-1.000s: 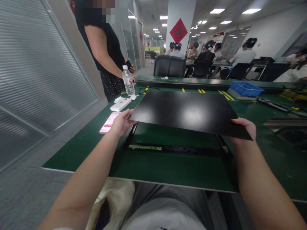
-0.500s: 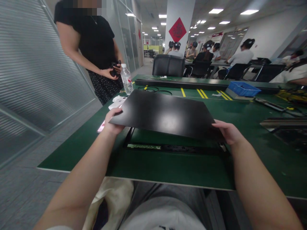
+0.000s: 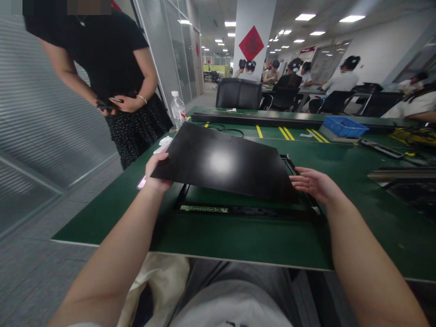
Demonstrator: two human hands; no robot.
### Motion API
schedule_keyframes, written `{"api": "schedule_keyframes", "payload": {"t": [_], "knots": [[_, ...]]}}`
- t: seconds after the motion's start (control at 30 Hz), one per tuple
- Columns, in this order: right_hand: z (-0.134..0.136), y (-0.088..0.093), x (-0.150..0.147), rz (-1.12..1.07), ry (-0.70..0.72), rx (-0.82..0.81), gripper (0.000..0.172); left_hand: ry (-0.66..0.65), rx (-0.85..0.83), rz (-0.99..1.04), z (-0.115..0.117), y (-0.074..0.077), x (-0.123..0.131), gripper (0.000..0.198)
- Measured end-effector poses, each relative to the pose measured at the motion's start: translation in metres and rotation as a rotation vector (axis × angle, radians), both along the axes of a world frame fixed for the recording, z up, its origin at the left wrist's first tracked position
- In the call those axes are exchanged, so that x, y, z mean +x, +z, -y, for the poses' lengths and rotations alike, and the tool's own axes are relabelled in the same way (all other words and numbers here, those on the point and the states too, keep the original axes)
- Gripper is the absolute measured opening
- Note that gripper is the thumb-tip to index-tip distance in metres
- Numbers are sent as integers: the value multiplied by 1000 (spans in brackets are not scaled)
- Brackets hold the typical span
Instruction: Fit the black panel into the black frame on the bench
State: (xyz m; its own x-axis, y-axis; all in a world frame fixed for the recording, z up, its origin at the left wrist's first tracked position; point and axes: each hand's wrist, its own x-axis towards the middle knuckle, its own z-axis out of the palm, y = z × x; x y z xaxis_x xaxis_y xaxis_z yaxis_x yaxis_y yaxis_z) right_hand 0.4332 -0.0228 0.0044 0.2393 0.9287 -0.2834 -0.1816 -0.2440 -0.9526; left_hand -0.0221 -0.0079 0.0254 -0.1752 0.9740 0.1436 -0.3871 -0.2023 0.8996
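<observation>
A thin, glossy black panel (image 3: 218, 159) is held tilted above the table, its left end higher than its right. My left hand (image 3: 158, 172) grips its left edge, thumb on top and fingers beneath. At the right edge, my right hand (image 3: 315, 184) is open with fingers stretched out; the fingertips are at the panel's side, and I cannot tell whether they touch it. Under the panel lies a black rectangular frame (image 3: 262, 212), partly hidden, with a green circuit board strip (image 3: 203, 209) along its near side.
The green table (image 3: 238, 240) holds a water bottle (image 3: 178, 110), a phone (image 3: 141, 182), a blue basket (image 3: 345, 126), a long black bar (image 3: 259, 118) and cables. Another dark panel (image 3: 412, 188) lies at the right. A person in black (image 3: 102, 59) stands at the left, holding a dark object.
The panel has shifted slightly left and tilts down more to the right. My right hand's fingers have opened from its edge. The standing person has moved closer, to the left.
</observation>
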Motion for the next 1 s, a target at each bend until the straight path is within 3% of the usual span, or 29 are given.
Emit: {"api": "schedule_keyframes", "payload": {"t": [0.23,0.47,0.8,1.0], "knots": [[-1,0,2,87,-78,0,33,3,-15,-126,-3,-6,2,49],[-4,-2,8,163,-126,-15,31,-52,-7,-106,-3,-6,8,55],[-7,-8,7,243,-235,39,15,-33,-16,-193,-7,-15,6,65],[-5,-6,6,280,-269,56,11,-22,-10,-264,-3,-14,10,61]]}}
